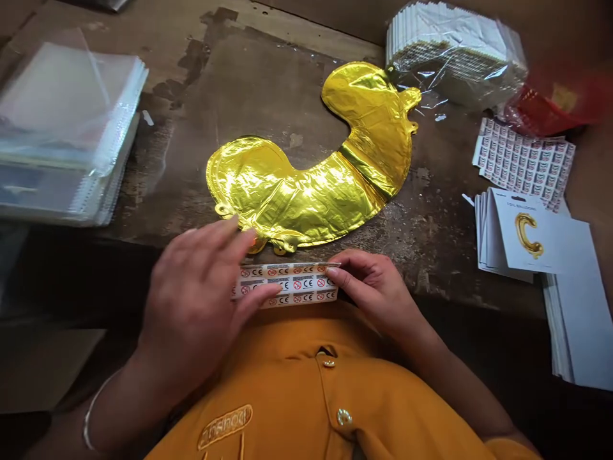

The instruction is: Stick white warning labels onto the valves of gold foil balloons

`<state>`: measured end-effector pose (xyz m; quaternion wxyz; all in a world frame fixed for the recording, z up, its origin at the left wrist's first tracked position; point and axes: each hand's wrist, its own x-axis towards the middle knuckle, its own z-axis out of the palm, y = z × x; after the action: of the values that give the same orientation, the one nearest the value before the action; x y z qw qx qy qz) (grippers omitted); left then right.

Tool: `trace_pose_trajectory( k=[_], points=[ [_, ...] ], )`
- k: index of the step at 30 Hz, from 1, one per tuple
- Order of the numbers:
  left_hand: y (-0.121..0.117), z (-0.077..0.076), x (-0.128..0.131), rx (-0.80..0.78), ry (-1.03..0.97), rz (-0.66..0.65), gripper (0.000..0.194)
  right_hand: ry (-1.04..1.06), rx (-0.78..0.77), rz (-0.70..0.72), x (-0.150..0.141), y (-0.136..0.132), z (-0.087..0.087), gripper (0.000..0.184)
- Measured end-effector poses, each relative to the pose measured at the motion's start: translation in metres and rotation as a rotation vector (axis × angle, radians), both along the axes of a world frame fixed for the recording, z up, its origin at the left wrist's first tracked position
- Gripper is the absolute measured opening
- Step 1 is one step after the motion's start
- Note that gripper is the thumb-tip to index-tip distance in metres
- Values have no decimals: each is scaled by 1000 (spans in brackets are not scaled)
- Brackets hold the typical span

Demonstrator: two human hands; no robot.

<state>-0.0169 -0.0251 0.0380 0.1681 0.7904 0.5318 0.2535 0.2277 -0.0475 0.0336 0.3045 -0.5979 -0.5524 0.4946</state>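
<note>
A strip-like sheet of CE warning stickers [306, 283] is held close to my body at the table's front edge. My right hand [376, 281] pinches its right end between thumb and fingers. My left hand [194, 287] is at the left end, fingers stretched and apart, slightly blurred. Its thumb lies over the face of the stickers; whether it presses on them I cannot tell. Just beyond both hands a gold foil balloon [306, 198], curved like a C, lies flat on the table, its near tabs close to my left fingertips.
Clear plastic sleeves [71, 115] are stacked at the left. A plastic-wrapped bundle of white sticks or straws [450, 48] stands at back right, beside a red basket [550, 105]. Further sticker sheets [524, 160], folded foil-balloon cards [531, 236] and white cards [579, 319] lie at the right.
</note>
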Motion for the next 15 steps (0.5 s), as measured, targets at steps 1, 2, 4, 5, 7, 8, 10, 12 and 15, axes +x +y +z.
trace_pose_trajectory(
  k=[1,2,4,5,7,8,10,12,15],
  points=[
    [3,5,6,0,-2,-114,48,-4,5,24,-2,0,-1,17],
    [6,8,11,-55,2,-199,39,-8,10,47,-3,-1,-1,18],
    [15,11,18,-174,7,-317,21,-21,18,90,-6,-1,-1,18],
    [18,11,19,-229,11,-341,20,-29,19,107,-7,-1,-1,18],
    [24,10,19,-288,28,-356,23,-44,22,131,-9,-1,0,17],
    [26,10,18,-290,38,-351,23,-53,26,137,-10,-1,1,17],
    [29,10,17,-275,52,-338,22,-70,46,140,-11,0,2,17],
    [30,10,18,-312,47,-340,24,-89,66,149,-12,-1,2,17],
    [33,11,22,-513,-12,-349,23,-109,64,183,-11,-2,1,19]
  ],
)
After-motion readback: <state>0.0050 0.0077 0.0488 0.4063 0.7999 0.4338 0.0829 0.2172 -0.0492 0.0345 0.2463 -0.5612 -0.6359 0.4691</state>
